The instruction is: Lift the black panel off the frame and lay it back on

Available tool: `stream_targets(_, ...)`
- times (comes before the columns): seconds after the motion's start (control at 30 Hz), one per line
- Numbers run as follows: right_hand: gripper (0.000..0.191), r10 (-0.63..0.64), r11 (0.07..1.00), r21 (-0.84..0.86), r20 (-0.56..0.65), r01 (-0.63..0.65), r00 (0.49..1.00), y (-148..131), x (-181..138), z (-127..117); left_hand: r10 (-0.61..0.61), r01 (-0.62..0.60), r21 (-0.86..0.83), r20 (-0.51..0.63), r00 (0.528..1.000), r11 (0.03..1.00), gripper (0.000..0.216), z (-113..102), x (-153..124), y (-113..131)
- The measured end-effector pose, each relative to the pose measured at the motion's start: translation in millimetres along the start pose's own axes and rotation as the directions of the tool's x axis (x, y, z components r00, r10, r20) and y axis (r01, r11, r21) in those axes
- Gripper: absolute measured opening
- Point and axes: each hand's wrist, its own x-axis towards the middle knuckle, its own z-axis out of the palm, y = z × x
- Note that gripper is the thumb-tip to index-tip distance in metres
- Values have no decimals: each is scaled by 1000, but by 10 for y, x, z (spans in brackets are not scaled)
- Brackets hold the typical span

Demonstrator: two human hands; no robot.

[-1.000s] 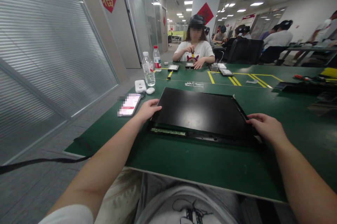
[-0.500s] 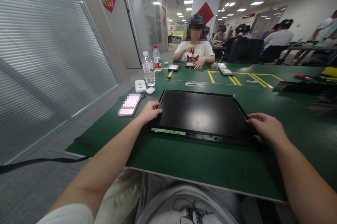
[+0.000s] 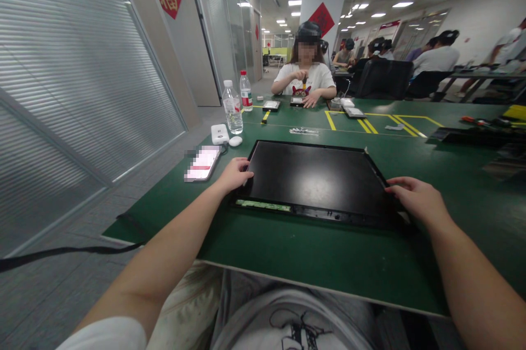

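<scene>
A black flat display panel (image 3: 312, 177) lies screen up on the green table (image 3: 304, 262) before me. Along its near edge runs a strip of green circuit board (image 3: 263, 205), left of the middle. My left hand (image 3: 235, 176) grips the panel's left edge, thumb on top and fingers at the side. On the opposite side, my right hand (image 3: 415, 196) pinches the right edge between thumb and fingers. The undersides of both grips are hidden.
Left of the panel are a phone (image 3: 203, 164), a white case (image 3: 219, 134) and two plastic bottles (image 3: 233, 109). Beyond it lie small metal pieces (image 3: 304, 131) and a hard drive (image 3: 354, 112). A person (image 3: 306, 76) works across the table. Dark parts (image 3: 468, 136) sit at right.
Both hands keep their hold on the panel's edges, and the panel stays in place. The view has shifted very slightly.
</scene>
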Motion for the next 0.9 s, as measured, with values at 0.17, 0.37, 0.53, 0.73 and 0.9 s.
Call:
stream_targets(0.17,24,11,1000,5,21,-11,1000,-14,-13,-24,17,-17,46,10,1000,999,27,-21,-11,14)
stream_targets(0.37,26,17,1000,15,20,-17,1000,-71,-51,-49,42,-43,119,10,999,992,25,-30,-29,60)
stream_targets(0.53,29,48,999,2,19,-48,999,-155,-92,-85,46,-46,150,5,999,988,28,-33,-48,87)
stream_targets(0.73,32,58,998,23,48,-59,997,-193,-118,-122,12,-11,46,-3,1000,999,26,-22,-47,80)
stream_targets(0.9,29,64,997,28,37,-65,997,-247,-165,-135,40,-42,144,12,999,989,29,-20,-41,67)
